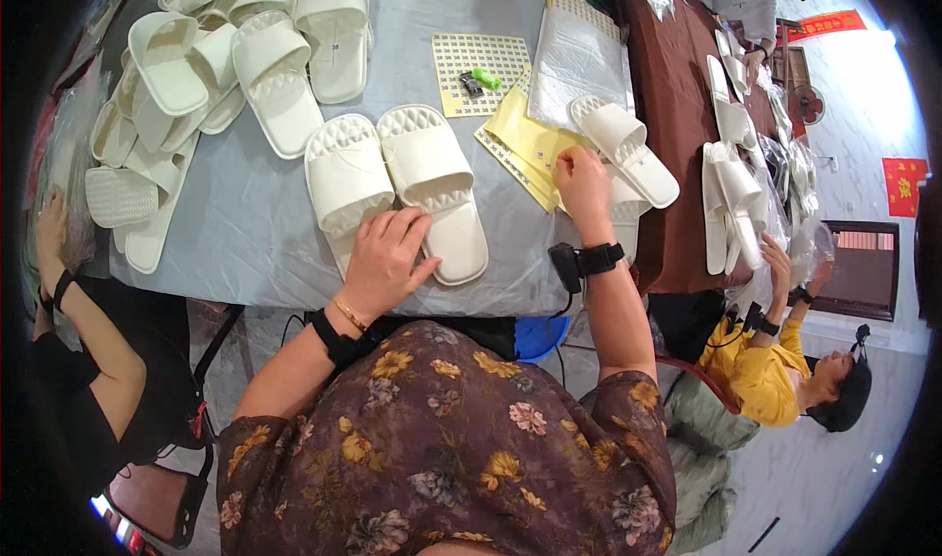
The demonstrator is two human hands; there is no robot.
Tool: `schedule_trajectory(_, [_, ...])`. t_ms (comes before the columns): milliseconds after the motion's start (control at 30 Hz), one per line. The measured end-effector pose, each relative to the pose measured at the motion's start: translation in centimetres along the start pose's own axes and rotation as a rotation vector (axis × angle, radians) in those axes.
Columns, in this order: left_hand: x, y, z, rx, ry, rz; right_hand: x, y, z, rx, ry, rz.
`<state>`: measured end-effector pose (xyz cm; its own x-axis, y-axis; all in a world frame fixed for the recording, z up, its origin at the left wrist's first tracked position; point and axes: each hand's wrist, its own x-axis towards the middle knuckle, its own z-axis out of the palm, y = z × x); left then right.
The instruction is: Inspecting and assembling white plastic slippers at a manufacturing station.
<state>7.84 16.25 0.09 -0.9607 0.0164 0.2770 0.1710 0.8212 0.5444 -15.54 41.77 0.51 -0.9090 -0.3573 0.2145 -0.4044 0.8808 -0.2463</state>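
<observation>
A pair of cream slippers [428, 168] lies side by side at the table's front, toes pointing away from me. My left hand [388, 257] rests over their heel ends, fingers laid out and thumb apart, touching the slippers. Farther right, my right hand [585, 188] hovers at the edge of yellow sticker sheets [530, 144]. Its fingers are curled together, and whatever they pinch is hidden or too small to see. Just beyond that hand, a cream slipper [643, 168] lies tilted on top of another one, which my wrist partly covers.
A heap of cream slippers [162, 114] fills the left. Another sticker sheet [453, 57] holds a small green object [486, 79] and a dark one. Clear plastic bags [579, 60] lie at back right. Co-workers sit on both sides; slippers [728, 198] line the brown table.
</observation>
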Motion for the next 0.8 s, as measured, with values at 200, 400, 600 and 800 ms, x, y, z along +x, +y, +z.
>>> schedule_trajectory(200, [0.3,-0.3,0.3,0.014,0.007,-0.011,0.2,-0.8,1.0,-0.026,-0.097,-0.011])
schedule_trajectory(400, [0.3,-0.3,0.4,0.011,0.017,-0.005,0.2,-0.1,1.5,-0.016,-0.077,0.031])
schedule_trajectory(600, [0.2,-0.3,0.3,0.034,0.036,-0.001,-1.0,-3.9,-1.2,0.301,-0.088,0.061])
schedule_trajectory(800, [0.5,-0.3,0.2,0.016,0.031,-0.011,-4.6,-10.3,-0.9,0.512,-0.327,-0.244])
